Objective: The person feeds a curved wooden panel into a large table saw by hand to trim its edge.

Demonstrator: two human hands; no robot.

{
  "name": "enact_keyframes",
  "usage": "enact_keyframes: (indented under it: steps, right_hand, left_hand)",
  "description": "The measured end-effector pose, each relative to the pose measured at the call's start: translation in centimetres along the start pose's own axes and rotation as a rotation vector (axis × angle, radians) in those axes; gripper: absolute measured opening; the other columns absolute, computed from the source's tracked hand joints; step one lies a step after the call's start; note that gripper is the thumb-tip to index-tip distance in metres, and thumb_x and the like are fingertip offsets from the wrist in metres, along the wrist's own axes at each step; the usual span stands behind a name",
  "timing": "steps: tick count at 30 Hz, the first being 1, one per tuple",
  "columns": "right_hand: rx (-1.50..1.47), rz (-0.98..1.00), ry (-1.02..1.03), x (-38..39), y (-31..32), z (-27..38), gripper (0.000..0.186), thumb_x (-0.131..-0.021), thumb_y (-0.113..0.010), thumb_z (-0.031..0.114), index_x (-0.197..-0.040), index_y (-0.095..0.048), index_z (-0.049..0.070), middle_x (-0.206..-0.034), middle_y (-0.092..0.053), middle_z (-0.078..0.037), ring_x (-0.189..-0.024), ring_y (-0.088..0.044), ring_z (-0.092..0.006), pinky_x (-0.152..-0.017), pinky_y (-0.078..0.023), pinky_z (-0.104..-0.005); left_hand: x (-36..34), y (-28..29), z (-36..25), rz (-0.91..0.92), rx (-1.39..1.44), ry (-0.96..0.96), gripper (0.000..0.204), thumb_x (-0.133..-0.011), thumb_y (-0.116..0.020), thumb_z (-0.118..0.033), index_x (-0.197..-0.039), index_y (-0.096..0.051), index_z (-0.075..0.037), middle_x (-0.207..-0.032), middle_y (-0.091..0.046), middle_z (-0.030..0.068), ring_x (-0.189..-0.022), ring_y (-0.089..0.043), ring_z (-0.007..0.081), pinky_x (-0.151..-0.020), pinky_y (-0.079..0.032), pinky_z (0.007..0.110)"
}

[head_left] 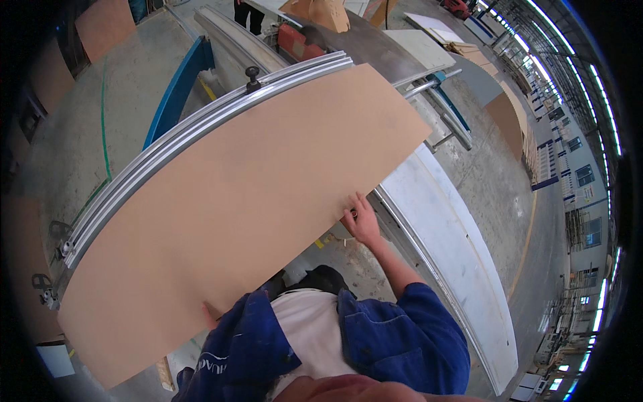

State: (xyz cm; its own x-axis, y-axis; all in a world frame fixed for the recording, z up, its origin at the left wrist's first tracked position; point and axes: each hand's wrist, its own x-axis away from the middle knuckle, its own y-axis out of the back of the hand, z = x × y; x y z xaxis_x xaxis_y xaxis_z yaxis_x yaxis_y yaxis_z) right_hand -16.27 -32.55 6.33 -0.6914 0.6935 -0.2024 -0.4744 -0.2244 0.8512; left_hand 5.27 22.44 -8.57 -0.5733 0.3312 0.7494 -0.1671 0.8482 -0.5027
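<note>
A large tan board (248, 187) lies across the machine against a long aluminium fence (154, 135), which carries a black knob (252, 79). My right hand (359, 218) grips the board's near edge toward its right end, fingers curled on the edge. My left hand (211, 315) is at the same edge lower left, mostly hidden by my blue sleeve, so its grip is unclear. A long pale sliding table (447, 248) with a metal rail runs beside my right arm.
Blue supports (171, 107) and metal tubes (450, 137) flank the board. A red machine part (298, 43) sits behind the fence. A person's dark-clothed legs (249, 17) stand at the top. Stacked boards (509, 127) are at the right, more panels (104, 27) at the upper left.
</note>
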Motion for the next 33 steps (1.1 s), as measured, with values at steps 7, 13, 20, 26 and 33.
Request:
enact_keyframes:
  steps: [7,13,20,26,33]
  right_hand:
    - [0.164,0.141,0.124,-9.5,3.3,-11.2,0.052,-0.099,-0.062,0.031,-0.144,-0.054,0.005,-0.154,-0.047,-0.023,-0.143,-0.043,-0.0447,-0.121,-0.035,-0.0494]
    - [0.242,0.394,0.561,-14.1,4.7,-14.5,0.088,-0.088,-0.065,0.06,-0.154,-0.042,0.007,-0.155,-0.047,-0.017,-0.146,-0.036,-0.0446,-0.126,-0.022,-0.0532]
    - [0.254,0.439,0.653,-15.2,4.9,-15.9,0.105,-0.077,-0.067,0.073,-0.156,-0.042,0.008,-0.154,-0.048,-0.015,-0.144,-0.038,-0.0481,-0.125,-0.021,-0.0568]
    - [0.254,0.421,0.63,-15.8,5.8,-17.9,0.102,-0.079,-0.063,0.075,-0.152,-0.046,0.006,-0.151,-0.051,-0.016,-0.14,-0.039,-0.0529,-0.122,-0.023,-0.0603]
    - [0.283,0.429,0.649,-15.6,3.6,-16.9,0.107,-0.078,-0.063,0.076,-0.153,-0.043,0.002,-0.152,-0.049,-0.019,-0.143,-0.036,-0.055,-0.122,-0.02,-0.0634]
  left_hand:
    - [1.2,-7.2,3.3,-0.215,0.132,-0.287,0.055,-0.102,-0.064,-0.045,-0.143,-0.054,-0.009,-0.143,-0.059,0.0067,-0.129,-0.056,0.0228,-0.108,-0.047,0.037]
    - [-0.8,-10.5,6.7,-0.02,0.239,-0.365,0.057,-0.106,-0.051,-0.053,-0.146,-0.053,-0.012,-0.148,-0.056,0.0059,-0.136,-0.053,0.0271,-0.114,-0.044,0.044]
    - [-1.9,-12.9,7.2,-0.242,0.206,-0.507,0.058,-0.109,-0.041,-0.053,-0.15,-0.05,-0.013,-0.151,-0.054,0.007,-0.14,-0.049,0.0307,-0.117,-0.039,0.052]
    - [-1.5,-16.2,10.0,-0.343,0.462,-0.445,0.06,-0.109,-0.038,-0.054,-0.153,-0.046,-0.012,-0.157,-0.047,0.0098,-0.143,-0.044,0.0339,-0.118,-0.037,0.055]
    - [-0.4,-16.8,8.1,-0.014,0.005,-0.621,0.061,-0.109,-0.04,-0.053,-0.153,-0.045,-0.011,-0.155,-0.049,0.0124,-0.142,-0.045,0.0347,-0.118,-0.036,0.055]
